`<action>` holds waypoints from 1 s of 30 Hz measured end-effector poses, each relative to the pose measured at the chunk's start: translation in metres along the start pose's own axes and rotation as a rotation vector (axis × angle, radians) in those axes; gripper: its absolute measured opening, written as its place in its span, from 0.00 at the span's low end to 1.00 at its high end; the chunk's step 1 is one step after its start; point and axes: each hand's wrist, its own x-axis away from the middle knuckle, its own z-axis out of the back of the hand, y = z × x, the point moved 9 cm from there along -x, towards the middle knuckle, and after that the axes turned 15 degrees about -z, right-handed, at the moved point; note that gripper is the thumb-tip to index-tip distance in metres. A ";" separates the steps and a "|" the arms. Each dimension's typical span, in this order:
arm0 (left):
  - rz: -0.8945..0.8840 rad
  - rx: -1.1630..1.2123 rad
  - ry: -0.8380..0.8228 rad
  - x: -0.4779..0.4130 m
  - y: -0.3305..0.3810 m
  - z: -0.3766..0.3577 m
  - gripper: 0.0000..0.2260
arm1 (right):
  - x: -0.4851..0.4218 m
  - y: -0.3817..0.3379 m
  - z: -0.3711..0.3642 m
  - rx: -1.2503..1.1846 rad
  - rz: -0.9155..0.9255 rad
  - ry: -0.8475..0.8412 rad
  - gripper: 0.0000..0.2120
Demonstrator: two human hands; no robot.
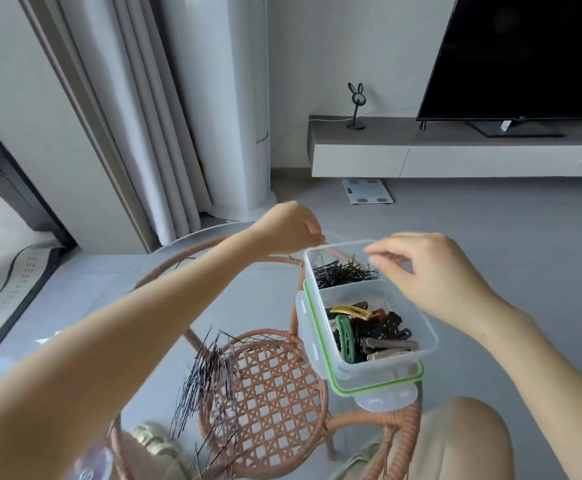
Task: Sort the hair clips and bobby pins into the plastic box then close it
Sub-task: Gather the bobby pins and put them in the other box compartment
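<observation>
A clear plastic box stands open on a glass-topped rattan table, resting on its own green-sealed lid, at about 4 o'clock from the middle of the view. The far compartment, toward 12 o'clock, holds a heap of black bobby pins; the near compartment, toward 6 o'clock, holds coloured hair clips, among them green, yellow, black and brown ones. The person's left hand reaches across to the box's far-left corner at 11 o'clock, its fingers curled shut in a pinch; whether they hold a pin cannot be told. The right hand hovers over the box's far-right edge at 1 o'clock, fingers loosely bent with the tips drawn toward the thumb, and nothing can be made out between them. A second, loose pile of bobby pins lies on the glass at 8 o'clock from the box, well apart from it, above the table's woven lower shelf. Beyond, toward 1 o'clock, a dark television sits on a low cabinet, with a bathroom scale on the floor before it.
</observation>
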 end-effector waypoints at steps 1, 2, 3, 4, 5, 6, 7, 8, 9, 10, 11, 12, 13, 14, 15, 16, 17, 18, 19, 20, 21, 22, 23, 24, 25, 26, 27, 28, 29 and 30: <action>0.014 0.001 0.051 0.019 -0.007 0.006 0.11 | 0.006 -0.011 -0.005 -0.063 0.018 -0.008 0.08; 0.041 0.017 0.093 0.039 -0.017 0.009 0.10 | 0.012 -0.022 -0.012 -0.125 0.028 -0.023 0.08; 0.074 0.037 0.124 0.061 -0.029 0.009 0.10 | 0.018 -0.031 -0.023 -0.189 0.033 -0.049 0.09; 0.102 0.040 0.145 0.082 -0.039 0.007 0.10 | 0.025 -0.040 -0.037 -0.253 0.033 -0.083 0.10; 0.124 0.016 0.155 0.103 -0.047 0.005 0.12 | 0.031 -0.047 -0.054 -0.310 0.025 -0.128 0.11; 0.144 -0.017 0.146 0.123 -0.053 -0.001 0.15 | 0.038 -0.053 -0.072 -0.351 0.012 -0.184 0.12; 0.173 -0.040 0.116 0.145 -0.057 -0.009 0.20 | 0.044 -0.058 -0.093 -0.366 -0.005 -0.243 0.13; 0.210 -0.044 0.066 0.168 -0.060 -0.020 0.27 | 0.049 -0.063 -0.115 -0.365 -0.020 -0.296 0.14; 0.235 -0.024 0.015 0.192 -0.062 -0.035 0.35 | 0.053 -0.065 -0.138 -0.363 -0.043 -0.341 0.15; 0.238 0.010 -0.020 0.212 -0.061 -0.051 0.41 | 0.054 -0.063 -0.158 -0.366 -0.077 -0.371 0.16; 0.237 0.034 -0.042 0.230 -0.060 -0.065 0.45 | 0.053 -0.061 -0.175 -0.371 -0.114 -0.391 0.16; 0.236 0.047 -0.052 0.246 -0.059 -0.077 0.47 | 0.051 -0.061 -0.191 -0.377 -0.147 -0.403 0.17; 0.232 0.045 -0.064 0.258 -0.058 -0.089 0.49 | 0.048 -0.062 -0.204 -0.379 -0.180 -0.405 0.18; 0.215 0.024 -0.076 0.263 -0.055 -0.098 0.50 | 0.045 -0.061 -0.213 -0.375 -0.205 -0.400 0.18; 0.195 -0.009 -0.093 0.265 -0.053 -0.105 0.51 | 0.041 -0.064 -0.222 -0.364 -0.219 -0.401 0.18; 0.175 -0.050 -0.106 0.265 -0.050 -0.111 0.51 | 0.039 -0.069 -0.230 -0.350 -0.220 -0.410 0.19; 0.162 -0.089 -0.114 0.262 -0.049 -0.116 0.50 | 0.037 -0.075 -0.237 -0.336 -0.214 -0.419 0.19; 0.163 -0.109 -0.107 0.259 -0.051 -0.119 0.49 | 0.035 -0.080 -0.242 -0.330 -0.202 -0.427 0.19; 0.176 -0.113 -0.075 0.254 -0.056 -0.118 0.48 | 0.034 -0.084 -0.247 -0.337 -0.189 -0.437 0.19; 0.193 -0.105 -0.025 0.249 -0.062 -0.116 0.47 | 0.034 -0.088 -0.251 -0.356 -0.171 -0.453 0.19; 0.213 -0.083 0.024 0.244 -0.070 -0.114 0.46 | 0.036 -0.090 -0.254 -0.383 -0.155 -0.470 0.18; 0.222 -0.051 0.067 0.238 -0.075 -0.109 0.45 | 0.039 -0.092 -0.255 -0.409 -0.150 -0.483 0.18; 0.218 -0.026 0.100 0.233 -0.078 -0.106 0.43 | 0.043 -0.091 -0.253 -0.423 -0.157 -0.486 0.17; 0.203 -0.008 0.125 0.229 -0.077 -0.103 0.41 | 0.047 -0.090 -0.251 -0.427 -0.159 -0.476 0.17; 0.188 0.011 0.146 0.226 -0.076 -0.101 0.39 | 0.051 -0.090 -0.247 -0.429 -0.153 -0.458 0.16; 0.173 0.026 0.161 0.224 -0.073 -0.100 0.37 | 0.055 -0.090 -0.242 -0.449 -0.141 -0.444 0.15; 0.157 0.050 0.169 0.224 -0.069 -0.099 0.35 | 0.060 -0.091 -0.238 -0.489 -0.140 -0.446 0.15; 0.139 0.091 0.178 0.225 -0.066 -0.098 0.34 | 0.064 -0.090 -0.235 -0.553 -0.153 -0.465 0.14; 0.125 0.151 0.194 0.226 -0.064 -0.097 0.32 | 0.068 -0.089 -0.232 -0.632 -0.178 -0.498 0.14; 0.131 0.237 0.217 0.229 -0.064 -0.096 0.31 | 0.071 -0.087 -0.230 -0.721 -0.215 -0.530 0.14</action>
